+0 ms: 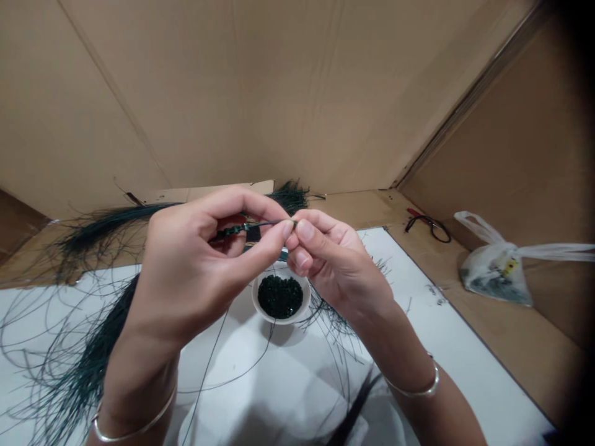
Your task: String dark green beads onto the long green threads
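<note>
Left hand (pixel 195 260) curled in, thumb and fingers pinching a beaded green wire (pixel 244 228)! Right hand (pixel 332 260) closed up too, pinching the wire's far end, right above a white bowl (pixel 283 321) of dark green beads (pixel 280 296). Loose bunches of green wire (pixel 93 232) sprawl across the white sheet (pixel 288 371).

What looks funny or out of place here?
The dark threads sprawl messily across the white board and spill past its edge. The glasses also look odd, lying off to the side on the cardboard.
</note>
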`<control>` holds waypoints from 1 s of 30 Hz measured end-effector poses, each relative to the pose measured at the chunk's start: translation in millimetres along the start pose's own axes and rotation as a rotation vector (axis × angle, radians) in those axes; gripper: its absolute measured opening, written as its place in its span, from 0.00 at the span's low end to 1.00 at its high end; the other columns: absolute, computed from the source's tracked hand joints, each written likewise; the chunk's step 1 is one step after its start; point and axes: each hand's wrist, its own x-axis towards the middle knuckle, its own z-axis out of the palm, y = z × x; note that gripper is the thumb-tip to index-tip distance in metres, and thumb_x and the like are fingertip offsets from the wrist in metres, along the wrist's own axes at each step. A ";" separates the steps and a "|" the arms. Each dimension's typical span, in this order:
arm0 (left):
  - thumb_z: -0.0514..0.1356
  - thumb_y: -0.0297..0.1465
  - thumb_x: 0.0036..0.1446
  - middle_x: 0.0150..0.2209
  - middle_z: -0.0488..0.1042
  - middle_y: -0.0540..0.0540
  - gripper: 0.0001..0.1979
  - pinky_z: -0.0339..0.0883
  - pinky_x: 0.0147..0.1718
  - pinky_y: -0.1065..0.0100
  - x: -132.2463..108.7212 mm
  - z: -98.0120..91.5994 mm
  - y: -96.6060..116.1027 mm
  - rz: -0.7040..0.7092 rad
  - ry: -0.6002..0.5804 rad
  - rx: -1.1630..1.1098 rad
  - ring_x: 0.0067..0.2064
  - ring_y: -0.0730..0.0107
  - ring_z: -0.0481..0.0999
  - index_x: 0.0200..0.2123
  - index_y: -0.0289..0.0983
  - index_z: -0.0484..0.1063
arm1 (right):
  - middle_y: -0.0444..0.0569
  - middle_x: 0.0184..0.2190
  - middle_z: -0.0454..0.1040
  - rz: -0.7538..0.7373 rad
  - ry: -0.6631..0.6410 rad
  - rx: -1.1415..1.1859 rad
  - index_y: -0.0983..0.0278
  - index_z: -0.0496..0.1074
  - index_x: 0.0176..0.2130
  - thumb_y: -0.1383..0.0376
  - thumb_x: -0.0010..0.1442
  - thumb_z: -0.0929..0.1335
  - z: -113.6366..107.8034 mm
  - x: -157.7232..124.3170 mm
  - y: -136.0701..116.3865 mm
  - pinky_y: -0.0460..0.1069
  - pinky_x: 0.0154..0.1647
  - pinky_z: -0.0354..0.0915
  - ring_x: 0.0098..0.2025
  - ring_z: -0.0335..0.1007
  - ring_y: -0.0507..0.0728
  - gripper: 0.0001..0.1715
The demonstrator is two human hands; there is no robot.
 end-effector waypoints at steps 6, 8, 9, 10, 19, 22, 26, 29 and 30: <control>0.69 0.34 0.59 0.29 0.78 0.54 0.02 0.59 0.19 0.70 -1.2 -0.6 -1.3 0.074 0.005 0.088 0.24 0.77 0.69 0.34 0.45 0.81 | 0.42 0.28 0.81 -0.078 0.007 -0.045 0.62 0.81 0.34 0.65 0.59 0.78 -2.0 -0.5 -3.5 0.42 0.29 0.72 0.24 0.72 0.46 0.04; 0.69 0.35 0.60 0.30 0.79 0.54 0.03 0.61 0.22 0.70 -1.4 -1.3 -1.6 0.093 0.008 0.103 0.27 0.76 0.71 0.34 0.44 0.81 | 0.42 0.28 0.82 -0.106 0.021 -0.105 0.61 0.81 0.34 0.65 0.59 0.78 -3.5 -1.4 -5.3 0.44 0.30 0.73 0.25 0.73 0.47 0.03; 0.68 0.35 0.61 0.30 0.79 0.53 0.03 0.61 0.23 0.70 -1.3 -1.5 -1.7 0.099 0.005 0.109 0.27 0.76 0.71 0.34 0.44 0.80 | 0.42 0.29 0.82 -0.116 0.031 -0.141 0.61 0.81 0.35 0.65 0.59 0.78 -4.1 -2.0 -6.1 0.44 0.31 0.73 0.25 0.73 0.48 0.04; 0.68 0.36 0.62 0.30 0.79 0.53 0.04 0.61 0.23 0.69 -0.9 -1.5 -1.8 0.105 0.000 0.118 0.27 0.75 0.71 0.34 0.44 0.80 | 0.43 0.29 0.82 -0.128 0.042 -0.178 0.61 0.81 0.35 0.64 0.59 0.78 -4.6 -2.5 -6.8 0.45 0.32 0.73 0.26 0.73 0.48 0.04; 0.66 0.34 0.62 0.30 0.80 0.54 0.05 0.61 0.21 0.67 1.8 5.0 -6.0 0.099 0.021 0.122 0.26 0.74 0.72 0.32 0.46 0.79 | 0.42 0.29 0.81 -0.239 0.110 -0.363 0.63 0.81 0.35 0.64 0.59 0.78 -2.9 -2.2 -10.7 0.45 0.30 0.72 0.26 0.73 0.48 0.05; 0.68 0.31 0.61 0.29 0.79 0.55 0.04 0.62 0.22 0.71 2.1 5.9 -8.5 0.138 0.041 0.122 0.26 0.77 0.71 0.32 0.43 0.80 | 0.42 0.27 0.80 -0.248 0.130 -0.419 0.64 0.79 0.33 0.63 0.59 0.78 -2.8 -2.0 -12.4 0.44 0.26 0.69 0.24 0.71 0.48 0.08; 0.68 0.28 0.61 0.29 0.78 0.55 0.04 0.61 0.23 0.75 4.5 5.3 -12.0 0.198 0.006 0.120 0.27 0.81 0.70 0.32 0.40 0.80 | 0.41 0.25 0.77 -0.304 0.136 -0.500 0.64 0.77 0.32 0.60 0.60 0.77 -5.0 -1.9 -13.4 0.44 0.25 0.68 0.23 0.70 0.47 0.11; 0.68 0.28 0.61 0.29 0.77 0.55 0.02 0.60 0.23 0.76 6.2 4.5 -14.0 0.236 -0.011 0.136 0.27 0.81 0.68 0.34 0.39 0.79 | 0.41 0.25 0.76 -0.346 0.111 -0.575 0.63 0.75 0.33 0.59 0.64 0.75 -6.5 -2.5 -12.6 0.44 0.25 0.67 0.23 0.69 0.47 0.12; 0.68 0.28 0.61 0.30 0.77 0.55 0.01 0.60 0.24 0.76 6.7 4.4 -14.3 0.245 -0.020 0.153 0.27 0.81 0.68 0.36 0.39 0.80 | 0.40 0.25 0.75 -0.357 0.101 -0.605 0.63 0.74 0.33 0.59 0.65 0.74 -6.7 -3.0 -12.2 0.44 0.25 0.66 0.23 0.69 0.47 0.12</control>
